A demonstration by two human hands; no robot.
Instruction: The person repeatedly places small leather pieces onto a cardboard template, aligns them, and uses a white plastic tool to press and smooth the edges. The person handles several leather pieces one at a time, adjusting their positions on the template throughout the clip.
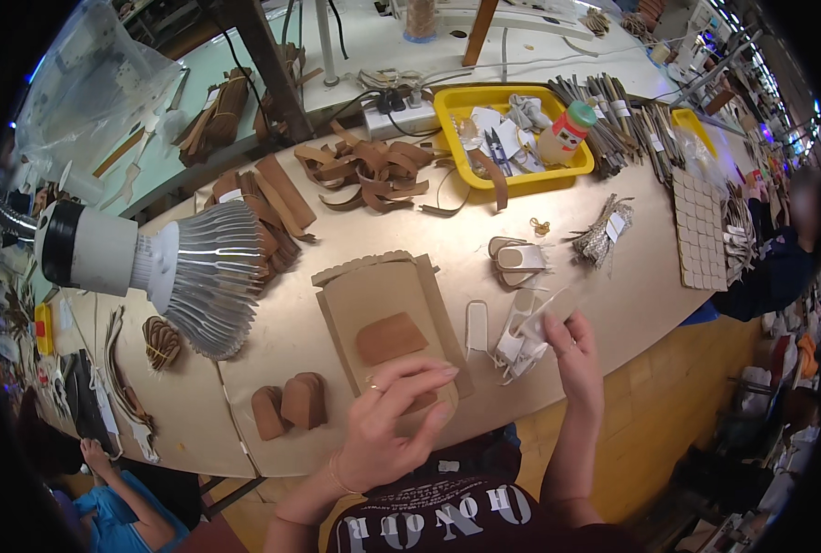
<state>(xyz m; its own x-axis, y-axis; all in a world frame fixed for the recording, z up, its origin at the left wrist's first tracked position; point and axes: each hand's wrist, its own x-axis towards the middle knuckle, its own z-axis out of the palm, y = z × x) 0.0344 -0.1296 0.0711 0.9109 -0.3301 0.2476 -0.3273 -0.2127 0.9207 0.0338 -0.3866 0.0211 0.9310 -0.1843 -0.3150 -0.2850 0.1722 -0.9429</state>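
My left hand [392, 429] hovers over the near end of a cardboard tray [341, 276], thumb and fingers apart, with nothing visible between them. In the tray lies a brown leather-like piece [390, 339]; another brown piece [419, 404] is partly hidden under that hand. My right hand [576, 359] pinches a pale, flat, rounded piece [550, 313] between thumb and fingers. Just below it is a loose pile of similar pale pieces [521, 355]. One pale strip with rounded ends [477, 325] lies between pile and tray. Beyond is a banded bundle of pale pieces [519, 262].
A lamp [203, 272] reaches in from the left. Stacked brown pieces [303, 400] stand left of the tray. Brown strips [369, 170] lie behind it, beside a yellow bin [521, 184] holding a jar [567, 132] and snips [498, 152]. Another person [120, 502] sits at lower left.
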